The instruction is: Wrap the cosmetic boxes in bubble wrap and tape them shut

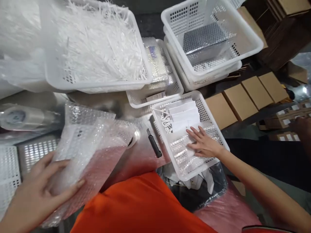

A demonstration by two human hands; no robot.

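My left hand (50, 183) is curled around a clear bubble wrap sheet (102, 142), with the thumb on top. A pale flat piece with dark marks shows through its folded part; I cannot make out what it is. My right hand (202, 144) lies with fingers spread over bubble-wrapped packs (181, 158) in a small white basket (187, 176). Folded white papers (186, 116) stand behind those packs in the same basket. Between my hands, a black utility knife (154, 144) rests on the table. Bubble wrap hides parts of my left fingers.
A large white basket (102, 85) holds shredded white paper. Behind the small basket, another basket (136, 102) contains wrapped packs. Stacked white baskets (211, 61) stand at upper right, near several brown cardboard boxes (240, 98). A dark bag (194, 194) with white scraps hangs below the small basket.
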